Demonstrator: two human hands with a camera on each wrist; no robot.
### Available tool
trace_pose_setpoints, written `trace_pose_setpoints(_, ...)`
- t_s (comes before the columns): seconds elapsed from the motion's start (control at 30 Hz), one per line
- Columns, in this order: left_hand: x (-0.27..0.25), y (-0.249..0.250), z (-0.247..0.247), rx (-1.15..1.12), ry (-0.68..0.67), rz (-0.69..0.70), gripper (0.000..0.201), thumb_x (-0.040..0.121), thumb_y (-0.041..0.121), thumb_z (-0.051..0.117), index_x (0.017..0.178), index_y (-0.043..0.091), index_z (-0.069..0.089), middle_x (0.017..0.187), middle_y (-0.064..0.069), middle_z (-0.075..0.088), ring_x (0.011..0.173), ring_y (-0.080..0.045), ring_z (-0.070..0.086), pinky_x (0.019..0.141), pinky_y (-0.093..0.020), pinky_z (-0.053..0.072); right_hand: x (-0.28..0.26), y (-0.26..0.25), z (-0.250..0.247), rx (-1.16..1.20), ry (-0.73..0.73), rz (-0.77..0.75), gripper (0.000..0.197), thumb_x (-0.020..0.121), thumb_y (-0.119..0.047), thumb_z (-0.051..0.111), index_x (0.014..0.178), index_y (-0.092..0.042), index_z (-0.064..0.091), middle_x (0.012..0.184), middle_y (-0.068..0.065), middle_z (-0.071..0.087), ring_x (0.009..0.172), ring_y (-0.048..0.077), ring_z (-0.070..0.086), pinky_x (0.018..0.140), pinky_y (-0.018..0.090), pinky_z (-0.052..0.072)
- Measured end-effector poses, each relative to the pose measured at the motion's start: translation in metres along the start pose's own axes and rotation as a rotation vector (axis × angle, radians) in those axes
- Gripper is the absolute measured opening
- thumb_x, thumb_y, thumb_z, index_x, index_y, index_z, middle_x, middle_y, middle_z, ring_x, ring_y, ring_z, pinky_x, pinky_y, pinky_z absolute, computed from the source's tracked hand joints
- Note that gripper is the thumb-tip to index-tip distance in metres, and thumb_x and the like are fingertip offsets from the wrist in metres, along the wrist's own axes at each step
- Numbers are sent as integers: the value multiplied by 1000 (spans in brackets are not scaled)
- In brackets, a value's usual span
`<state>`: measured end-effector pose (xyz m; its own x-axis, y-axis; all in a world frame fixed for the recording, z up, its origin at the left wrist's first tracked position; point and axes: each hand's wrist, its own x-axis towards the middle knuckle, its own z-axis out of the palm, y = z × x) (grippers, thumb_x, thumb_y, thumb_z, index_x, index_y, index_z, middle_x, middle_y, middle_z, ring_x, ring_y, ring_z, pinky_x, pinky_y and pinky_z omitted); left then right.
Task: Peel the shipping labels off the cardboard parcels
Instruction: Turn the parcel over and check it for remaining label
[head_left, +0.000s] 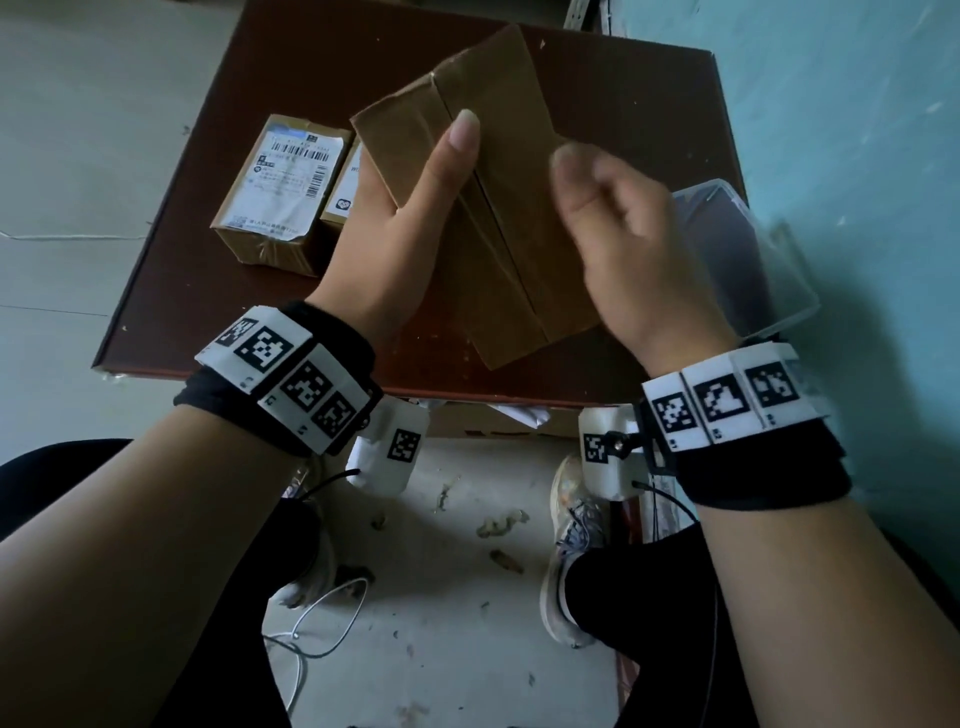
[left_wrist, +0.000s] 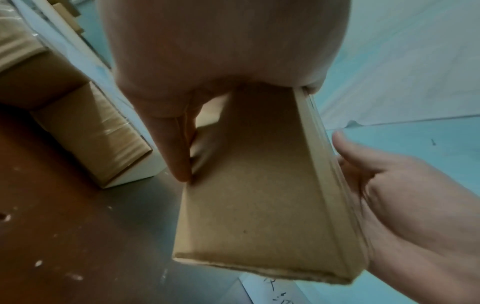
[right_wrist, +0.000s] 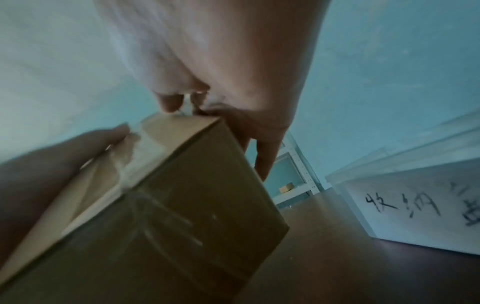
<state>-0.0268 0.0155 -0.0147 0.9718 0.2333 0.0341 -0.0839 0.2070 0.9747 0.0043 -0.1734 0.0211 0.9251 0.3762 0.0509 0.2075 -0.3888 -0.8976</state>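
My left hand (head_left: 415, 208) holds a plain brown cardboard parcel (head_left: 519, 249) tilted above the table, thumb laid across its taped upper face and fingers (left_wrist: 176, 148) underneath. The right hand (head_left: 608, 208), blurred, has curled fingers at the parcel's right edge. In the right wrist view its fingertips (right_wrist: 168, 102) pinch at the parcel's (right_wrist: 194, 195) upper corner, with one finger running down the far side. No label shows on the faces I can see. Two more parcels lie at the table's left, the nearer one (head_left: 280, 192) bearing a white shipping label (head_left: 296, 171).
The dark brown table (head_left: 649, 104) carries a clear plastic box (head_left: 743, 249) with handwriting on its side (right_wrist: 415, 205) at the right. A teal wall stands close on the right. My shoes, a white cable (head_left: 322, 613) and scraps lie on the floor below.
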Motion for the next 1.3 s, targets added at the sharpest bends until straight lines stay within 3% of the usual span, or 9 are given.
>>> trace_pose_setpoints(0.1, -1, -1, 0, 27, -18, 0, 85, 88, 66, 74, 146, 9, 51, 135, -11, 69, 126, -28, 68, 107, -53, 54, -5, 0, 11, -147, -45, -15, 80, 94, -61, 80, 161, -32, 48, 121, -32, 65, 104, -29, 58, 85, -1, 47)
trace_pose_setpoints(0.23, 3, -2, -4, 91, -21, 22, 91, 86, 68, 73, 146, 5, 48, 134, -10, 70, 124, -24, 69, 104, -48, 57, 3, 3, 10, -109, -37, -66, 66, 105, -49, 71, 162, -25, 50, 132, -24, 69, 120, -14, 64, 98, 13, 56)
trace_pose_setpoints(0.4, 6, -8, -4, 35, -39, -6, 91, 86, 63, 78, 149, 6, 45, 137, -14, 67, 126, -30, 68, 104, -53, 56, 4, 7, 10, -68, -21, -93, 57, 113, -44, 58, 165, -22, 47, 141, -18, 67, 128, -9, 62, 101, 11, 53)
trace_pose_setpoints(0.5, 9, -5, -5, 1, -23, -31, 97, 81, 67, 80, 151, 10, 43, 140, -13, 65, 127, -30, 67, 105, -53, 56, 2, 3, 8, -80, -70, -21, 70, 102, -65, 64, 161, -31, 49, 127, -29, 67, 116, -18, 63, 94, 7, 53)
trace_pose_setpoints(0.63, 15, 11, -14, 38, 67, 63, 105, 79, 81, 71, 153, 12, 40, 147, -15, 57, 132, -27, 63, 105, -47, 56, 3, -1, 4, -26, -81, 151, 91, 77, -90, 70, 149, -35, 61, 123, -20, 75, 108, -6, 72, 92, 22, 60)
trace_pose_setpoints(0.77, 14, 18, -17, 75, 163, 168, 91, 95, 66, 60, 156, 7, 28, 152, -13, 51, 139, -21, 57, 111, -47, 52, 6, -2, 12, 293, -16, 258, 84, 77, -63, 89, 147, -28, 60, 128, -11, 76, 112, 6, 77, 98, 42, 66)
trace_pose_setpoints(0.97, 4, 28, -15, 229, 214, 305, 56, 108, 32, 57, 147, -3, 38, 130, -2, 61, 120, -2, 64, 101, -24, 53, 11, 2, 15, 465, -7, 235, 122, 65, -55, 94, 168, -24, 35, 151, -4, 64, 136, 18, 67, 117, 49, 55)
trace_pose_setpoints(1.1, 5, 37, -25, 369, 284, 400, 54, 94, 54, 73, 120, 10, 56, 113, -5, 67, 107, -14, 68, 95, -37, 58, 11, 4, 15, 499, 65, 238, 127, 64, -57, 92, 170, -25, 30, 153, -3, 61, 140, 21, 63, 121, 51, 51)
trace_pose_setpoints(1.3, 7, 30, -29, 565, 236, 446, 128, 68, 62, 94, 158, -4, 29, 139, -3, 63, 122, -11, 66, 101, -36, 57, 12, 7, 15, 464, 189, 168, 123, 79, -53, 91, 174, -20, 20, 159, 1, 56, 144, 16, 59, 122, 45, 51)
